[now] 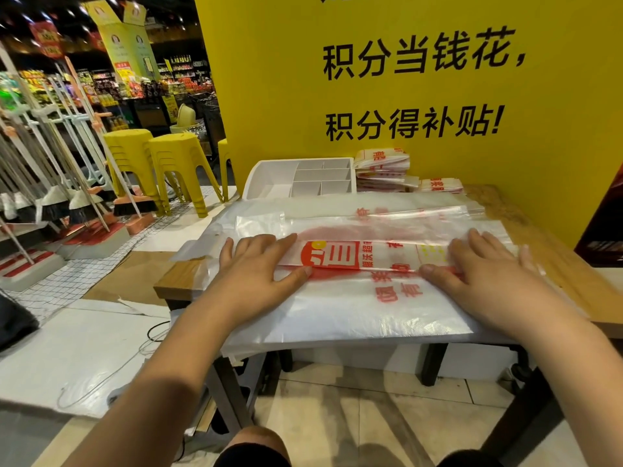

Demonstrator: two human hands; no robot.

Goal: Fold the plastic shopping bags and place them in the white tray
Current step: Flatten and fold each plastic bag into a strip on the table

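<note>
A clear plastic shopping bag (364, 298) with red print lies flat on the wooden table (553, 261), on top of more spread bags. Its far part is folded toward me into a long strip (371, 256). My left hand (259, 264) presses flat on the strip's left end, fingers straight. My right hand (488, 267) presses flat on the right end, thumb along the fold. The white tray (269, 176), with several dividers, stands at the table's back left. Folded bags (384, 170) are stacked to the right of it.
A yellow wall panel (404, 79) with black characters rises directly behind the table. Yellow stools (175, 163) and a rack of brooms (67, 183) stand to the left on the shop floor. A dark box edge (603, 224) sits at the far right.
</note>
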